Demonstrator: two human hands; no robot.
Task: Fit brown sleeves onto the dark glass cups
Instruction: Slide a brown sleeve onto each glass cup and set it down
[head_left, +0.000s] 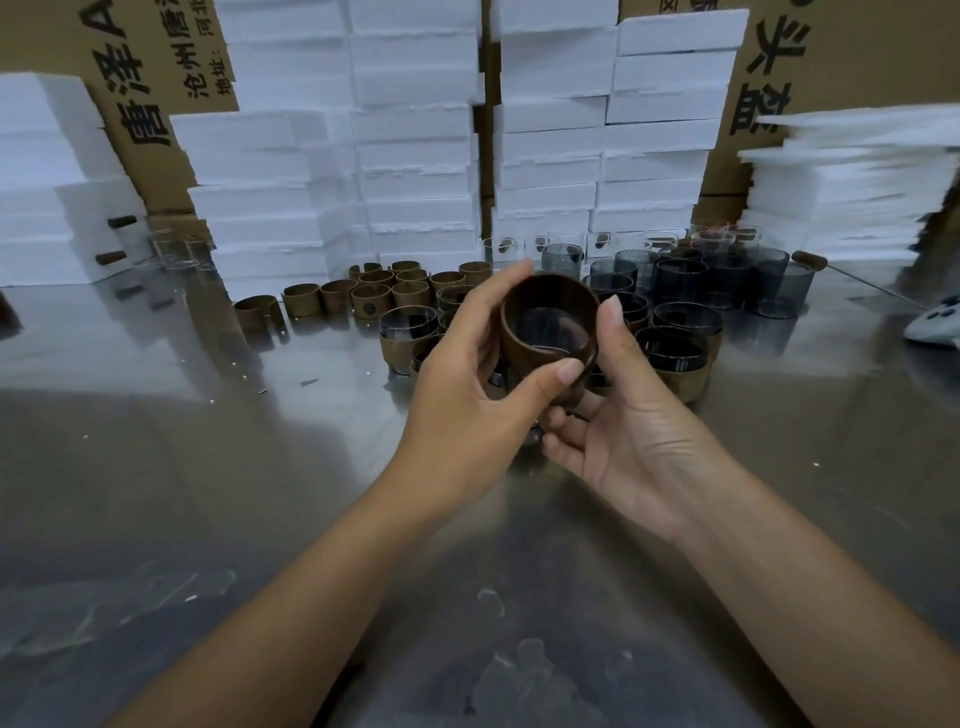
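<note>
I hold one dark glass cup (550, 327) above the metal table, its mouth tilted toward me, with a brown sleeve (524, 296) around its wall. My left hand (467, 384) grips the sleeve from the left, thumb across the near rim. My right hand (618, 410) cups the glass from the right and below, thumb on the right side. Loose brown sleeves (374, 291) stand in a cluster behind on the left. Bare dark cups (727, 280) stand at the back right. Sleeved cups (675, 358) sit just behind my hands.
White foam blocks (415, 130) are stacked along the back against cardboard boxes (150, 93). Clear glasses (176, 249) stand at the back left. A white device (935, 322) lies at the right edge. The steel table (208, 467) carries small white crumbs.
</note>
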